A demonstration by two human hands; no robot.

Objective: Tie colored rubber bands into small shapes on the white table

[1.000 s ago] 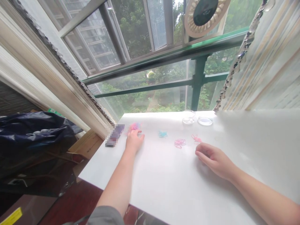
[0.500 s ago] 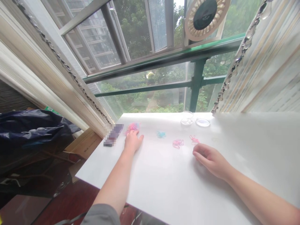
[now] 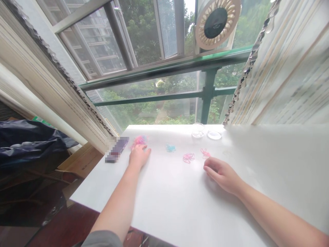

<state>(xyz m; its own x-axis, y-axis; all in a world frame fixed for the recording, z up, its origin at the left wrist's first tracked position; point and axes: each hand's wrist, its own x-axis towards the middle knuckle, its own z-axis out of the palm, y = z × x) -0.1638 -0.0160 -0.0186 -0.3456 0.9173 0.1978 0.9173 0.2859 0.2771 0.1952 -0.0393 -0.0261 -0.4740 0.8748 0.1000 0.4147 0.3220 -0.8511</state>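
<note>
My left hand (image 3: 138,155) lies on the white table (image 3: 180,202), fingers stretched toward a mixed pink pile of small rubber bands (image 3: 139,140) and touching its near edge. My right hand (image 3: 221,173) rests on the table with fingers loosely curled and nothing visible in them. Just beyond it lie a few red-pink bands (image 3: 205,152), a pink cluster (image 3: 188,157) to their left, and a small blue cluster (image 3: 170,148) farther left.
A dark flat device (image 3: 117,149) lies at the table's left edge. Two small clear round dishes (image 3: 197,130) (image 3: 214,134) stand at the back by the window. A striped curtain (image 3: 282,68) hangs at right. Dark bags and a cardboard box sit on the floor at left.
The view has shifted, so everything sits slightly further left in the frame. Both hands keep their places on the table.
</note>
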